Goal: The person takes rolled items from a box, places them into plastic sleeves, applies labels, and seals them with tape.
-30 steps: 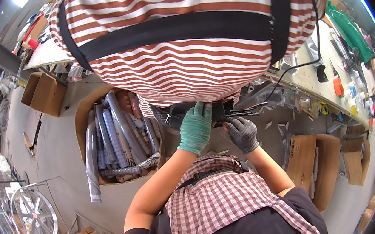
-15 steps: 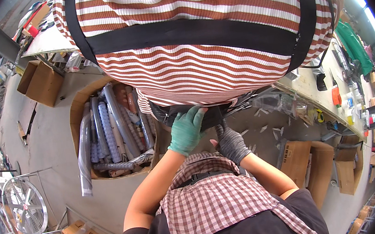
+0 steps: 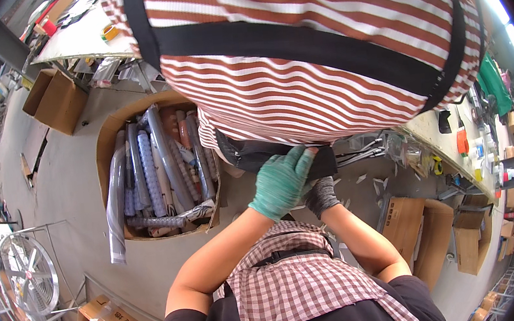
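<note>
Close in front of me stands a person in a brown-and-white striped top (image 3: 299, 86), with black straps (image 3: 301, 44) over it. A black belt or pouch (image 3: 250, 152) sits at the waist, below the hem. My left hand (image 3: 279, 184), in a green glove, grips the black belt, its fingers closed over the free end near the middle. My right hand (image 3: 322, 196), in a dark grey glove, is just below and to the right, against the underside of that end. Its fingers look curled but are mostly hidden behind my left hand and the black material.
At left a large carton (image 3: 104, 130) holds several wrapped rolls (image 3: 150, 172). A worktable (image 3: 452, 148) with tools runs along the right, open boxes (image 3: 407, 226) below it. A fan (image 3: 28, 275) stands at far left, and scraps litter the floor.
The striped top and belt have shifted right in view. My left hand has moved right, now partly covering my right hand, whose extended finger no longer shows.
</note>
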`<state>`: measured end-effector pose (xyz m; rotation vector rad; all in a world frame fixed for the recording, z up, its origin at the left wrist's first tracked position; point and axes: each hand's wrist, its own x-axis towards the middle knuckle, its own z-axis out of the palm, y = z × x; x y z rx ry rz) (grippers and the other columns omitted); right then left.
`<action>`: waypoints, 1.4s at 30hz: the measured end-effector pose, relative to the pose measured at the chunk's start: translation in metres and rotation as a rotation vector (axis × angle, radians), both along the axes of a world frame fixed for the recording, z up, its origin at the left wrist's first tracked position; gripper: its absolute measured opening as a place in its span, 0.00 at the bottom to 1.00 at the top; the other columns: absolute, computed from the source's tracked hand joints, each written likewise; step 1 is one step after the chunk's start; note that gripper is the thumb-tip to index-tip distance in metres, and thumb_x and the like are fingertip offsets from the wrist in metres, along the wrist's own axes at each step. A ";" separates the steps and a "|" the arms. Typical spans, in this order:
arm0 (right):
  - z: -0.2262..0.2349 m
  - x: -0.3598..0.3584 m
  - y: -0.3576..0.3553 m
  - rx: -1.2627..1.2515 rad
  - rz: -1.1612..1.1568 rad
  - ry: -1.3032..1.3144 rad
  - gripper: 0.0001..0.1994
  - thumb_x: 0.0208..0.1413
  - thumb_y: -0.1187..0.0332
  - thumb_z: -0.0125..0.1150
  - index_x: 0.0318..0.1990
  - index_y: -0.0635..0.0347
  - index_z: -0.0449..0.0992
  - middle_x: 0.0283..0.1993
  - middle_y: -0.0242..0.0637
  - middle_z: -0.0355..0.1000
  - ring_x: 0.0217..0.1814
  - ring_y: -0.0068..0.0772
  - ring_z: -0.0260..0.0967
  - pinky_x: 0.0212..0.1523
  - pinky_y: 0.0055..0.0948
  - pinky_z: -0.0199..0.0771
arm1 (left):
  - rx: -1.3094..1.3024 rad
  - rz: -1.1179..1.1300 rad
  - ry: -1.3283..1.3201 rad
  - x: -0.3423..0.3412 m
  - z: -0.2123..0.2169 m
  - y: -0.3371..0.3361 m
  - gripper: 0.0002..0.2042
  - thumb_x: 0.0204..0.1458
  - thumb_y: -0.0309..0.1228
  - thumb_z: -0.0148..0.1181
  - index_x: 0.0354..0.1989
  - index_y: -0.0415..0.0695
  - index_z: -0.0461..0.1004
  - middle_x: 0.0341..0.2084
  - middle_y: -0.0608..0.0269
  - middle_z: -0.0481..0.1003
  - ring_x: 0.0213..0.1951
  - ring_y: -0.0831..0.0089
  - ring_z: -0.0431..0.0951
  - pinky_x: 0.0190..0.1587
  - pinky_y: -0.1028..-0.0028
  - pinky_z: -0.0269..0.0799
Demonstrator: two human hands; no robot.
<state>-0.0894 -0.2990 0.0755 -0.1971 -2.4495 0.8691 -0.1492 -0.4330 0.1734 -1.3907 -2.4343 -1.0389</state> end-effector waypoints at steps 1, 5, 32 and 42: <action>-0.002 0.000 -0.002 -0.007 -0.004 -0.010 0.11 0.47 0.63 0.56 0.37 0.57 0.76 0.37 0.43 0.74 0.38 0.49 0.71 0.38 0.42 0.72 | 0.002 0.010 -0.004 0.001 -0.002 0.001 0.36 0.35 0.37 0.68 0.58 0.46 0.62 0.46 0.55 0.70 0.37 0.58 0.75 0.39 0.65 0.71; -0.016 0.005 -0.009 0.002 0.003 -0.142 0.12 0.49 0.62 0.54 0.37 0.58 0.76 0.38 0.43 0.74 0.38 0.49 0.71 0.39 0.42 0.72 | 0.001 0.065 0.051 -0.002 -0.008 0.003 0.39 0.32 0.37 0.69 0.58 0.47 0.61 0.46 0.58 0.70 0.38 0.61 0.74 0.40 0.66 0.70; 0.053 -0.001 -0.040 0.235 0.360 -0.867 0.15 0.50 0.62 0.53 0.41 0.63 0.73 0.39 0.51 0.72 0.38 0.55 0.70 0.40 0.46 0.70 | -0.186 -0.134 -0.223 -0.047 -0.007 -0.032 0.33 0.41 0.32 0.64 0.60 0.48 0.60 0.51 0.51 0.66 0.42 0.50 0.74 0.43 0.62 0.72; 0.037 0.034 0.011 0.528 0.251 -0.338 0.16 0.49 0.65 0.52 0.46 0.56 0.74 0.37 0.39 0.73 0.35 0.39 0.71 0.34 0.37 0.72 | -0.262 -0.091 -0.250 -0.043 -0.032 -0.012 0.33 0.42 0.38 0.66 0.57 0.43 0.58 0.50 0.45 0.66 0.41 0.44 0.73 0.42 0.57 0.71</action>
